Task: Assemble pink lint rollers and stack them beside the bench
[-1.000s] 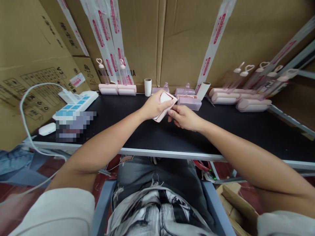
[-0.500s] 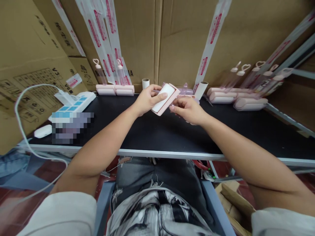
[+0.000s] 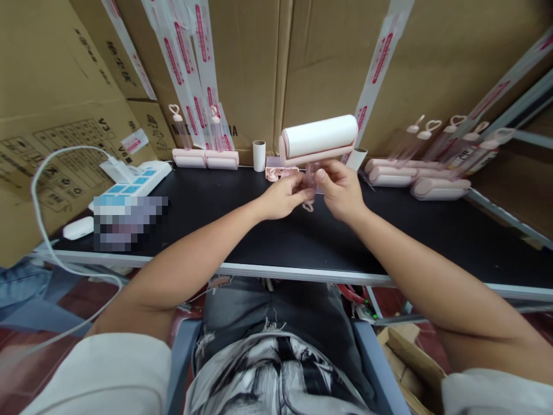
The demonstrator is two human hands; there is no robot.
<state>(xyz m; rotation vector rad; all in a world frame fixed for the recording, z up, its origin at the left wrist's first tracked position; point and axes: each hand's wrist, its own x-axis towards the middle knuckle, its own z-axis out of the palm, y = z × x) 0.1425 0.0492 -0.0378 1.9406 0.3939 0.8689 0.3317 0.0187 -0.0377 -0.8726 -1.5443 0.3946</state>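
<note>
brown cardboard (image 3: pixel 337 75) stands as a wall across the top of the frame, a vertical crease near its middle. pale tape (image 3: pixel 382 57) with red print runs down it in strips, several bunched at upper left. a cardboard panel (image 3: pixel 38 86) with dark printing fills the far left. the counter (image 3: pixel 246 242) is black with a pale metal edge (image 3: pixel 302 272). metal framing (image 3: pixel 496 104) slants at upper right. below, the floor (image 3: pixel 82 302) is dark red, with an open carton (image 3: pixel 415 357) at lower right.

Pink lint roller (image 3: pixel 320 154) (white roll (image 3: pixel 322 136) uppermost), slightly tilted, handle (image 3: pixel 311 176) downward
</note>
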